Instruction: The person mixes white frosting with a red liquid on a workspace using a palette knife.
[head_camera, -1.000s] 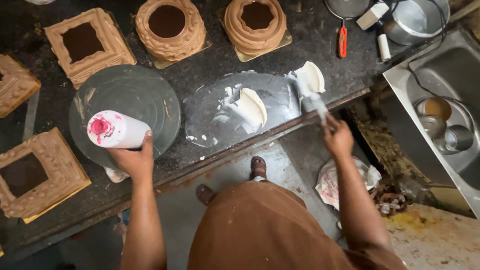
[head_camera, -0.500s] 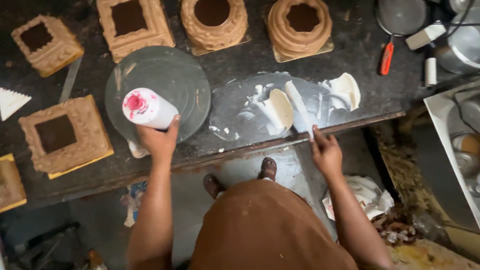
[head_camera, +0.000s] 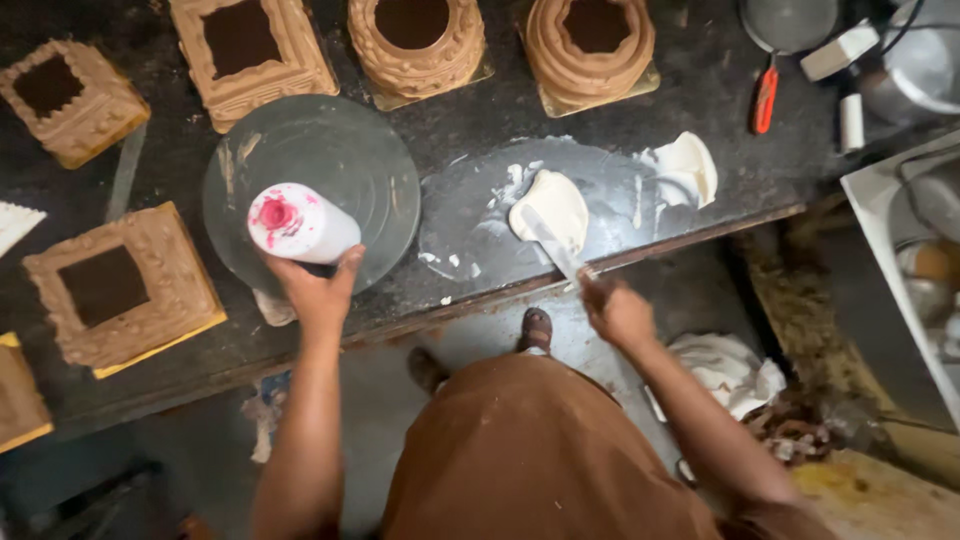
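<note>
Left hand (head_camera: 318, 292) has a closed grip round a white cylinder (head_camera: 300, 223) with a pink-smeared end, held tilted over the near edge of the grey turntable (head_camera: 330, 160). Right hand (head_camera: 620, 315) is closed on the handle of a palette knife (head_camera: 553, 247), its blade lying on a blob of white cream (head_camera: 553, 205) spread on the dark bench (head_camera: 700, 90). A second cream heap (head_camera: 688, 168) sits further right, apart from the first.

Risks, as I judge them:
- The cylinder is held only at its lower end, and the grip looks light; a slip drops it onto the turntable or off the bench edge, which is just beside the hand.
- The knife works cream close to the bench's front edge (the hand itself is already past it), so a hard scrape could push cream onto the floor.
- Brown decorated cakes (head_camera: 118, 285) sit near the left elbow's path; a wide swing with the cylinder could dent the square one.
- Smeared cream makes the knife handle slick; whether it is coated I cannot tell.
</note>
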